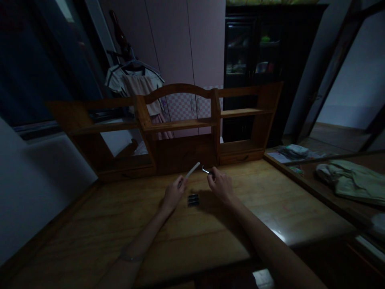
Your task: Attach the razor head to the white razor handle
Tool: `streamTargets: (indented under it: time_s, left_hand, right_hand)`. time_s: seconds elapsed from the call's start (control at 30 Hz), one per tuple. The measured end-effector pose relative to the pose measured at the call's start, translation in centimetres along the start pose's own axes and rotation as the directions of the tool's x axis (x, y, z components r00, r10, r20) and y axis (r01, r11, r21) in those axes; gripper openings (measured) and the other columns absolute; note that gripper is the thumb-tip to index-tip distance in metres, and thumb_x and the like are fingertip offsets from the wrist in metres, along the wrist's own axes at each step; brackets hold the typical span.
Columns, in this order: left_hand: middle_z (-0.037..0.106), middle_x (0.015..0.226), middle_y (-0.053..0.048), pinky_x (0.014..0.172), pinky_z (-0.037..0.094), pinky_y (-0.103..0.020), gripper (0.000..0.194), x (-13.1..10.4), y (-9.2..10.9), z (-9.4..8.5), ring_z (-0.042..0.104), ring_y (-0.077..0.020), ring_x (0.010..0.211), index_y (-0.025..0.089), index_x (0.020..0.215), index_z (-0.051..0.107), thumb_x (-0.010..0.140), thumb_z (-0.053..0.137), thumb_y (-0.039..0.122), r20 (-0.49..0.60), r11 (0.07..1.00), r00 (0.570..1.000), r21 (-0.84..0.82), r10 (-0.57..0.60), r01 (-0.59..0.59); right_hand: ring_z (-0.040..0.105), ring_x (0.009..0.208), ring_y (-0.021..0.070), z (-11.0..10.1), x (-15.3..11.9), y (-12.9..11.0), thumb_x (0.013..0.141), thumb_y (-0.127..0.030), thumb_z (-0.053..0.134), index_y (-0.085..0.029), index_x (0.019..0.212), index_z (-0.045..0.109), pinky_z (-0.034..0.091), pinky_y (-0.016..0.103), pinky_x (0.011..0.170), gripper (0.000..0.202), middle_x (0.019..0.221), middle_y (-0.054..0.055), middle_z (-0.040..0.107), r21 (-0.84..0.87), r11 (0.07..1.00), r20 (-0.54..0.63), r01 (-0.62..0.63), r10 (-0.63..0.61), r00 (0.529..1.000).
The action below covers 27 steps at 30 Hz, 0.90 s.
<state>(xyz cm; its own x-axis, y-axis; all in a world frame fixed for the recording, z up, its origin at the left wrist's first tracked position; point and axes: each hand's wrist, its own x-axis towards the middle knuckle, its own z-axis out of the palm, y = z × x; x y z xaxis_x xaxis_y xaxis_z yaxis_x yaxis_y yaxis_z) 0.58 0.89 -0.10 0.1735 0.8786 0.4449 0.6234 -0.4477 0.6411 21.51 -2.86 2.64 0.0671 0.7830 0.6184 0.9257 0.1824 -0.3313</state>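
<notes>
My left hand [175, 192] is closed around the lower end of a thin pale strip [193, 169]. The strip slants up and to the right, and its exact kind is too dim to make out. Across from it, my right hand [221, 184] grips a small tool with a shiny bent metal tip [205, 171]; what I can see of its handle is dark. That tip points left, close to the strip's upper end but apart from it. Below and between both hands, a small dark ribbed object [193, 200] lies on the wooden tabletop [168, 241].
A wooden shelf unit [180, 127] with small drawers stands along the desk's back edge. To the right, a lower surface bears pale green cloth [355, 180] and plastic-wrapped items [293, 151]. Clothes [135, 82] hang behind the shelf. The room is dim.
</notes>
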Motion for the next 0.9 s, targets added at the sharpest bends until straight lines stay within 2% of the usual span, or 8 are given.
streamTargets:
  time_s: [0.17, 0.37, 0.63, 0.9]
  left_hand:
    - [0.054, 0.067, 0.002, 0.057, 0.034, -0.02, 0.036, 0.1, 0.1, -0.6, 0.049, -0.0114, 0.06, 0.018, 0.08, 0.055, 0.089, 0.038, 0.048, -0.026, 0.999, 1.0, -0.038, 0.006, -0.007]
    - [0.056, 0.068, 0.001, 0.06, 0.035, -0.021, 0.034, -0.6, 1.2, -0.2, 0.054, -0.0122, 0.063, 0.019, 0.081, 0.056, 0.089, 0.04, 0.047, 0.07, 0.998, 0.996, -0.025, 0.053, -0.052]
    - [0.053, 0.065, 0.002, 0.057, 0.034, -0.021, 0.037, -0.1, 0.5, -0.6, 0.05, -0.0122, 0.059, 0.018, 0.079, 0.055, 0.089, 0.037, 0.049, 0.008, 0.999, 1.0, -0.037, 0.01, -0.01]
    - [0.053, 0.066, 0.003, 0.059, 0.033, -0.021, 0.033, -0.5, 1.2, -0.1, 0.05, -0.0116, 0.061, 0.018, 0.078, 0.054, 0.09, 0.039, 0.045, 0.059, 0.993, 0.994, -0.081, 0.089, -0.084]
  right_hand:
    - [0.055, 0.065, 0.0144, 0.1, 0.0, 0.1, 0.088, -0.025, 0.04, -0.018, 0.086, 0.055, 0.022, 0.027, 0.057, 0.016, 0.077, 0.003, 0.065, -0.015, 1.0, 0.0, -0.008, 0.008, 1.0]
    - [0.055, 0.064, 0.0141, 0.1, 0.0, 0.1, 0.088, -0.027, 0.041, -0.019, 0.085, 0.054, 0.021, 0.027, 0.057, 0.016, 0.076, 0.003, 0.065, -0.011, 1.0, -0.008, -0.004, 0.004, 1.0]
    - [0.055, 0.063, 0.0138, 0.2, 0.0, 0.2, 0.088, -0.025, 0.041, -0.018, 0.087, 0.055, 0.021, 0.027, 0.057, 0.015, 0.075, 0.003, 0.064, 0.027, 0.999, -0.023, 0.026, -0.025, 0.999]
    - [0.054, 0.063, 0.0144, 0.3, 0.0, 0.2, 0.088, -0.025, 0.041, -0.018, 0.085, 0.054, 0.02, 0.028, 0.056, 0.015, 0.075, 0.004, 0.064, 0.047, 0.999, -0.024, 0.023, -0.022, 0.999]
